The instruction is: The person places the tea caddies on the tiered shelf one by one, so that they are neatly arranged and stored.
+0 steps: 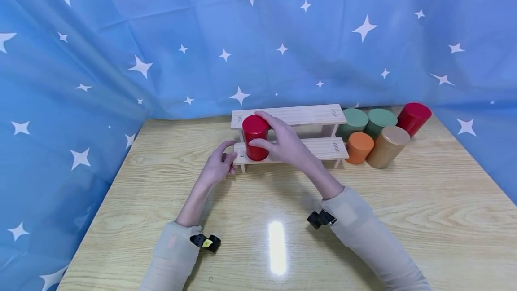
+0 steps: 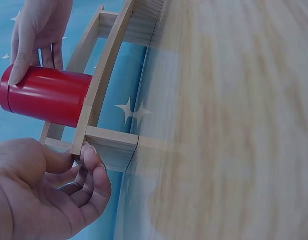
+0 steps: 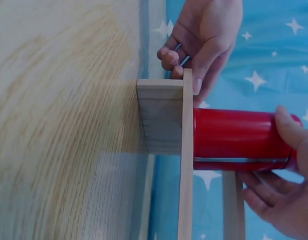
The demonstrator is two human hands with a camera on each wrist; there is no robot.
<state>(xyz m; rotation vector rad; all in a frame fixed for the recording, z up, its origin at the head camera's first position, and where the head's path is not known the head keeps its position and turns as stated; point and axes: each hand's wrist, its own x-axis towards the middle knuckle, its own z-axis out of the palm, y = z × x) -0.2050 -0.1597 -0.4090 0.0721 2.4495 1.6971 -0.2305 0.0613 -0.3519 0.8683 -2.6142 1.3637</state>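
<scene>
A red canister (image 1: 254,131) with a lid stands upright near the left end of the low wooden shelf (image 1: 319,148). My right hand (image 1: 291,146) grips it near the top, thumb on the near side and fingers round the far side. In the right wrist view, the base of the canister (image 3: 233,135) meets the board. My left hand (image 1: 215,166) pinches the left end of that same shelf, thumb on top and curled fingers under the board, as the left wrist view shows. Behind it is a taller wooden shelf (image 1: 291,113).
Right of the shelves stand two green canisters (image 1: 355,118) (image 1: 381,118), an orange one (image 1: 359,145), a gold one (image 1: 387,147) and a second red canister (image 1: 414,118). A blue star-printed cloth (image 1: 282,26) hangs behind the wooden table (image 1: 161,174).
</scene>
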